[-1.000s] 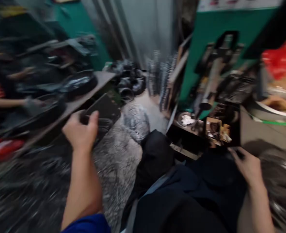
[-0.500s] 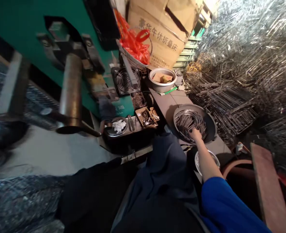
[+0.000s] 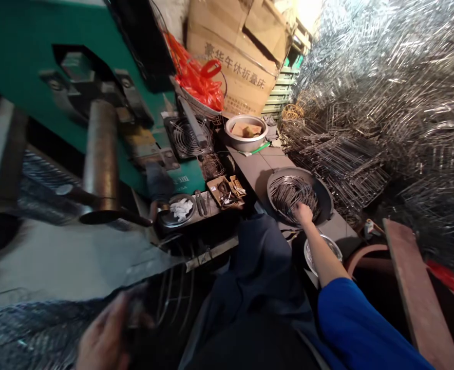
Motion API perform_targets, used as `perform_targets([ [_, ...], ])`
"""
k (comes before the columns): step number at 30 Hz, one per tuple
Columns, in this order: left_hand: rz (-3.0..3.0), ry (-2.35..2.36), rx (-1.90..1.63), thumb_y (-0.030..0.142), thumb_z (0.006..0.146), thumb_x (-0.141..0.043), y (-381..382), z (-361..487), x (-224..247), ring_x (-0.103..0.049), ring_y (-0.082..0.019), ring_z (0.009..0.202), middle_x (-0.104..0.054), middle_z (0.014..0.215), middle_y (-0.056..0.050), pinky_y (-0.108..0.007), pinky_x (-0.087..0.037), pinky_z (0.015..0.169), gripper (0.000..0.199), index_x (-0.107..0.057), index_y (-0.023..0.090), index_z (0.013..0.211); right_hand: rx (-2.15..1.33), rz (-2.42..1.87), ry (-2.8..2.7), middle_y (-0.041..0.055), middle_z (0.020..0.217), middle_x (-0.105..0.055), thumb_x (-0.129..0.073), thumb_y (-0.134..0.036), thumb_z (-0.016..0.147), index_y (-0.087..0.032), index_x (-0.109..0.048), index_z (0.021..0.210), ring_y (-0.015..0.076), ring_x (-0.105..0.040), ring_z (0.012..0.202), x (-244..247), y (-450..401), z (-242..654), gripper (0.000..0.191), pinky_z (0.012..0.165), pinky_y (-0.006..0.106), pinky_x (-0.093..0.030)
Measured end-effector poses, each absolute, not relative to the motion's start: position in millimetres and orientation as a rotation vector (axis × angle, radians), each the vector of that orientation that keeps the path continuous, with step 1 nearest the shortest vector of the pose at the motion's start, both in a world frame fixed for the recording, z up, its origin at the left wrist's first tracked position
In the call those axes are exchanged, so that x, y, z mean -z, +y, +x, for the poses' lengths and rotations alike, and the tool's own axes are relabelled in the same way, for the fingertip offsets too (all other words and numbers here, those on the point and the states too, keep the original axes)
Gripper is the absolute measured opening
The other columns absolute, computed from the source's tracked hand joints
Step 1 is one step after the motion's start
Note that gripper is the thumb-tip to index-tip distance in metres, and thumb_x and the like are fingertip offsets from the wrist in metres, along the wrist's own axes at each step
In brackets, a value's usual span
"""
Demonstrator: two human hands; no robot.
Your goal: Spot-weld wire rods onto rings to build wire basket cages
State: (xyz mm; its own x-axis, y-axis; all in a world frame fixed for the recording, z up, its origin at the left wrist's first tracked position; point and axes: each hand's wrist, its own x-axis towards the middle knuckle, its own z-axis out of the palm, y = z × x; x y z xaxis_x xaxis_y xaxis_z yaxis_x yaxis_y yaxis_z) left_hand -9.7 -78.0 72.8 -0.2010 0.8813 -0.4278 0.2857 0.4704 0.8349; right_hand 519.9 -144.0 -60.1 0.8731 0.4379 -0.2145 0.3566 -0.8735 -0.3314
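My right hand (image 3: 303,213) reaches into a dark round basin (image 3: 326,198) of thin metal wire rods (image 3: 288,191). Its fingers are closed among the rods at the near side; the fingertips are partly hidden. At the lower left, my left hand (image 3: 106,334) is smeared by motion over my dark-clothed lap. A curved wire rack (image 3: 176,293) extends from its fingers, which look closed on the rack's near end. Below my right forearm stands a smaller light-rimmed bowl (image 3: 339,253), partly covered by the arm.
A green machine (image 3: 26,46) with a metal cylinder (image 3: 100,154) stands at left. Small parts fill a cardboard tray (image 3: 223,192). A pale basin (image 3: 246,146) sits farther back. Wire racks pile up at right (image 3: 358,164) and lower left (image 3: 30,329). A wooden board (image 3: 415,288) leans over a tub.
My left hand has come into view at the lower left with a wire rack. The right hand stays in the basin of rods. The camera view has shifted slightly.
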Motion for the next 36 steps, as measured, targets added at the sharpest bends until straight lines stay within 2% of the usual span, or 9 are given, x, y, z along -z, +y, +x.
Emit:
perform_targets([
  [2, 0.854, 1.543, -0.759, 0.076, 0.046, -0.080, -82, 5, -51, -0.049, -0.015, 0.040, -0.054, 0.049, 0.003, -0.026, -0.041, 0.036, 0.059, -0.061, 0.022, 0.061, -0.308, -2.646, -0.561, 0.0241, 0.114, -0.069, -0.040, -0.032, 0.098, -0.006, -0.066, 0.122, 0.0293, -0.064, 0.109, 36, -138, 522, 0.044, 0.093, 0.035, -0.048],
  [6, 0.719, 1.385, -0.852, 0.059, 0.044, -0.092, -84, 15, -28, -0.047, -0.010, 0.041, -0.056, 0.056, 0.006, -0.022, -0.042, 0.036, 0.064, -0.068, 0.017, 0.085, -0.225, -2.341, -0.581, 0.0161, 0.105, -0.069, -0.027, -0.039, 0.099, -0.006, -0.057, 0.131, 0.0214, -0.065, 0.088, -22, -121, 511, 0.054, 0.076, 0.031, -0.054],
  [11, 0.736, 1.355, -1.015, 0.053, 0.049, -0.092, -72, -2, -27, -0.048, -0.009, 0.039, -0.056, 0.058, 0.006, -0.021, -0.041, 0.035, 0.061, -0.069, 0.014, 0.089, -0.580, -1.367, -0.682, 0.0006, 0.077, -0.061, -0.064, -0.046, 0.083, -0.018, -0.067, 0.114, 0.0133, -0.055, 0.063, -84, -100, 438, 0.043, 0.060, 0.026, -0.049],
  [14, 0.754, 1.282, -1.096, 0.049, 0.053, -0.092, -64, -7, -30, -0.046, -0.008, 0.038, -0.056, 0.059, 0.007, -0.019, -0.039, 0.034, 0.058, -0.070, 0.013, 0.092, -0.776, -1.270, -0.786, -0.0019, 0.068, -0.056, -0.074, -0.050, 0.077, -0.018, -0.073, 0.097, 0.0111, -0.047, 0.058, -99, -83, 386, 0.037, 0.054, 0.024, -0.042],
  [18, 0.749, 1.215, -1.156, 0.047, 0.057, -0.091, -61, -9, -35, -0.045, -0.006, 0.037, -0.056, 0.061, 0.007, -0.018, -0.038, 0.034, 0.057, -0.070, 0.012, 0.097, -0.902, -1.327, -0.893, -0.0016, 0.064, -0.054, -0.075, -0.061, 0.076, -0.018, -0.071, 0.077, 0.0108, -0.042, 0.057, -88, -62, 331, 0.043, 0.054, 0.024, -0.038],
  [22, 0.703, 1.176, -1.199, 0.049, 0.061, -0.090, -61, -17, -38, -0.043, -0.005, 0.037, -0.056, 0.064, 0.007, -0.019, -0.040, 0.033, 0.067, -0.069, 0.011, 0.111, -1.003, -1.363, -1.003, 0.0011, 0.069, -0.058, -0.068, -0.065, 0.082, -0.019, -0.068, 0.070, 0.0145, -0.049, 0.067, -59, -57, 291, 0.048, 0.064, 0.027, -0.041],
  [26, 0.668, 1.164, -1.209, 0.050, 0.061, -0.090, -61, -24, -40, -0.041, -0.004, 0.035, -0.052, 0.063, 0.009, -0.019, -0.038, 0.032, 0.072, -0.066, 0.011, 0.117, -0.926, -1.424, -1.096, -0.0023, 0.058, -0.044, -0.070, -0.062, 0.083, -0.019, -0.049, 0.054, 0.0127, -0.039, 0.061, -34, -59, 263, 0.055, 0.060, 0.027, -0.035],
  [30, 0.654, 1.151, -1.214, 0.048, 0.062, -0.090, -60, -24, -43, -0.040, -0.004, 0.035, -0.049, 0.061, 0.010, -0.019, -0.038, 0.032, 0.072, -0.065, 0.012, 0.118, -0.820, -1.415, -1.173, -0.0053, 0.056, -0.030, -0.073, -0.057, 0.080, -0.021, -0.033, 0.052, 0.0105, -0.028, 0.058, -21, -55, 254, 0.062, 0.058, 0.027, -0.026],
  [36, 0.646, 1.162, -1.215, 0.049, 0.065, -0.089, -54, -12, -38, -0.041, -0.005, 0.036, -0.049, 0.061, 0.010, -0.020, -0.040, 0.035, 0.074, -0.063, 0.013, 0.124, -0.743, -1.452, -1.237, -0.0048, 0.057, -0.031, -0.073, -0.059, 0.077, -0.021, -0.032, 0.051, 0.0116, -0.029, 0.060, -19, -42, 257, 0.061, 0.059, 0.028, -0.026],
])
